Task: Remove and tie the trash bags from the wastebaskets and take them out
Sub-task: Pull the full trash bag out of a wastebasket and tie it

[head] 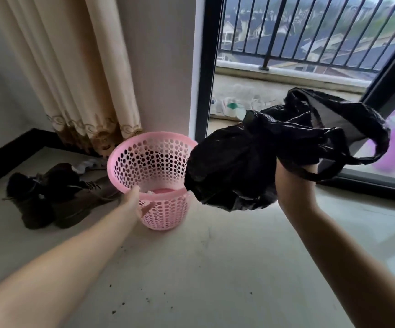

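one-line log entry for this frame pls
left hand: grips pink wastebasket rim | right hand: holds black trash bag, lifted clear, beside basket | boots left on floor

A pink perforated plastic wastebasket [155, 166] stands tilted on the floor left of centre. To its right, a crumpled black plastic trash bag [251, 166] hangs in the air, handles loose.

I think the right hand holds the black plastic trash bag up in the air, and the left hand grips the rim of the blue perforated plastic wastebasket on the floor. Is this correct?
One detail is wrong: the perforated plastic wastebasket is pink, not blue. The head view shows it. The rest stands: the right hand holds the black plastic trash bag up in the air, and the left hand grips the wastebasket's rim as it stands on the floor.
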`<state>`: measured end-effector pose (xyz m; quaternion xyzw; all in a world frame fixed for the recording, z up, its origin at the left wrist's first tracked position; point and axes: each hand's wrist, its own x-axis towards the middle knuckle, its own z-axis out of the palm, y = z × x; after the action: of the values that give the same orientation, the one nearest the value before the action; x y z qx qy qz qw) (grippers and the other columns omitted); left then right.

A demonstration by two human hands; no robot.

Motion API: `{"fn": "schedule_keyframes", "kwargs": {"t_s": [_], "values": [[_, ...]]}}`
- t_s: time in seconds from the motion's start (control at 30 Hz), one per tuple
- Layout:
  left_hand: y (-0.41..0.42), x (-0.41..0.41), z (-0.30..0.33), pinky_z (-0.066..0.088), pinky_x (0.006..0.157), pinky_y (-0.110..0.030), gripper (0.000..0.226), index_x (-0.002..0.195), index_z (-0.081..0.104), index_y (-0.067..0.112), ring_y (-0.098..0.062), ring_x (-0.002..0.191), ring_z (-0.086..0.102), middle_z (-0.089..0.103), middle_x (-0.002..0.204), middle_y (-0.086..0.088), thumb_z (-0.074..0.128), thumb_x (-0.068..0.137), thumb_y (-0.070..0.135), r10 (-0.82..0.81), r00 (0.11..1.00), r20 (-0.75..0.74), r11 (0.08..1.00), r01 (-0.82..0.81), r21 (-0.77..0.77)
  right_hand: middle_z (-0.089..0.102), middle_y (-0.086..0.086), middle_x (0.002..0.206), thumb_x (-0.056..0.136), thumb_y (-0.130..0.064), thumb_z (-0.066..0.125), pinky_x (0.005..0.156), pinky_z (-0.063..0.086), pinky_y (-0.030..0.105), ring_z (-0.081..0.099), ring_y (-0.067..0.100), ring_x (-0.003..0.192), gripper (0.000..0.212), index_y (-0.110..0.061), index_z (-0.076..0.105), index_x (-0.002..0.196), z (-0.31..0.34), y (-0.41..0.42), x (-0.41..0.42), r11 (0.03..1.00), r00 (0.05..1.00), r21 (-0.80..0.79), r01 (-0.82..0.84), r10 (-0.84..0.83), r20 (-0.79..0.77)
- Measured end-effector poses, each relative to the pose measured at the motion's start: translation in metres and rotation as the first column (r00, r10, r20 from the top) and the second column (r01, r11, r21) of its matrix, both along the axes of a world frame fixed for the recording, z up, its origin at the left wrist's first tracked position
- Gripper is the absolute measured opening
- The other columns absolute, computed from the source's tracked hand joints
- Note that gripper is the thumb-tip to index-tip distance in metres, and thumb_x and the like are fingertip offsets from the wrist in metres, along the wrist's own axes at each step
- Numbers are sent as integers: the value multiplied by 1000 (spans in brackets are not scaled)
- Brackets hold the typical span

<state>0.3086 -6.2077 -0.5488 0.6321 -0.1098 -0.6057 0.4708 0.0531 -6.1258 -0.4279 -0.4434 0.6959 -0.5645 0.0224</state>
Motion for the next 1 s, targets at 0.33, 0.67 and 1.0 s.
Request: {"fn": "schedule_keyframes", "kwargs": {"t_s": [0.33, 0.67, 1.0], "values": [[2, -8, -18, 46, 97, -42, 56, 144, 29, 15, -36, 125, 49, 37, 145, -21, 44, 97, 40, -41, 999, 21, 999, 41, 3, 70, 0, 96, 83, -20, 61, 93, 51, 47, 65, 24, 95, 14, -30, 64, 92, -109, 7, 0, 835, 752, 293, -465, 198, 629], [74, -106, 30, 28, 108, -21, 70, 145, 29, 28, -9, 132, 36, 34, 141, 8, 64, 85, 39, -671, 230, 705, 233, 968, -95, 68, -7, 95, 85, -13, 61, 84, 53, 32, 65, 16, 94, 23, -27, 63, 104, -120, 20, 14, 591, 675, 394, -704, 385, 629], [36, -72, 63, 43, 62, -33, 22, 80, 55, 15, -13, 54, 46, 49, 60, 1, 41, 98, 16, -139, 739, 660, 659, 566, -495, 53, -1, 68, 94, -38, 46, 56, 38, 30, 54, 24, 69, 34, -17, 54, 68, -72, 5, -25, 717, 862, 626, -306, 488, -137]]}}
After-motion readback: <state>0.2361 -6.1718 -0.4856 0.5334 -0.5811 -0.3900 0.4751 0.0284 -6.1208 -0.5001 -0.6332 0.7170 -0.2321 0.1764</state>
